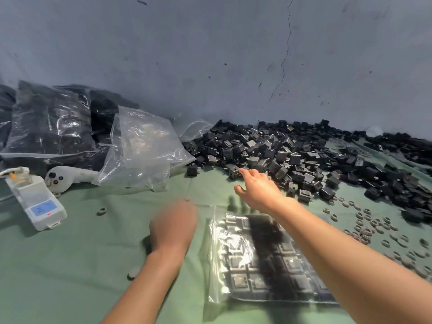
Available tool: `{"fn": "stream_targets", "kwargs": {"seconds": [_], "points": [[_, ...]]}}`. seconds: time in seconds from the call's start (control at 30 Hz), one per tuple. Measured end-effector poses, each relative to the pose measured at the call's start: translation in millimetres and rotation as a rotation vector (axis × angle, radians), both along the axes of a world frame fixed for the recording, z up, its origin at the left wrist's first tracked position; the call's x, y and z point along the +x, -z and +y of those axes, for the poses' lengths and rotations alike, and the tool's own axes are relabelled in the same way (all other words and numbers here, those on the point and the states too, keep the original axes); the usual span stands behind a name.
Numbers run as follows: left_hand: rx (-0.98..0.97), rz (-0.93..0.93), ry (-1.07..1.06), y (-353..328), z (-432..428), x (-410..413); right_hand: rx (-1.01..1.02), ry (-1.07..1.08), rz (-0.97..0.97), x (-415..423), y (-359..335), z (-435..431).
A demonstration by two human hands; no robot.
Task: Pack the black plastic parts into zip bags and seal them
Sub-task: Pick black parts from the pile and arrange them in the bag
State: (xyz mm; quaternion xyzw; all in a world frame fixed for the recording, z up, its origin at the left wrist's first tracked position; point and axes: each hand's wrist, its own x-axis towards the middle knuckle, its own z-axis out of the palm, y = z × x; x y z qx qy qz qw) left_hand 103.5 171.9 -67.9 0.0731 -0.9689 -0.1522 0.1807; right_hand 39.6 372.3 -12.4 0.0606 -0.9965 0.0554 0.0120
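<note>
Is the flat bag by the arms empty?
No, the flat zip bag has rows of black parts inside it.

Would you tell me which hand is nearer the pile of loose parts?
Right. The right hand is at the pile's near edge; the left hand is over the cloth, nearer the person.

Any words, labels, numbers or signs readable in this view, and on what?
No text can be read.
White box-shaped device, blue panel: faint marks, too blurred to read.
Clear zip bag of black plastic parts: no print visible.
Loose black plastic parts: no legible markings.
</note>
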Motion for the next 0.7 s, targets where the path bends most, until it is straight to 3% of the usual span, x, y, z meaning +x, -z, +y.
{"fn": "stream_targets", "kwargs": {"seconds": [0.17,0.4,0.7], "points": [[-0.009,0.054,0.016,3,0,-1,-0.026,0.063,0.125,-53,19,-21],[-0.005,0.097,0.022,-1,0,-1,-0.124,0.186,0.125,-109,35,-36],[-0.038,0.084,0.03,3,1,-7,-0.04,0.159,0.25,-112,45,-36]]}}
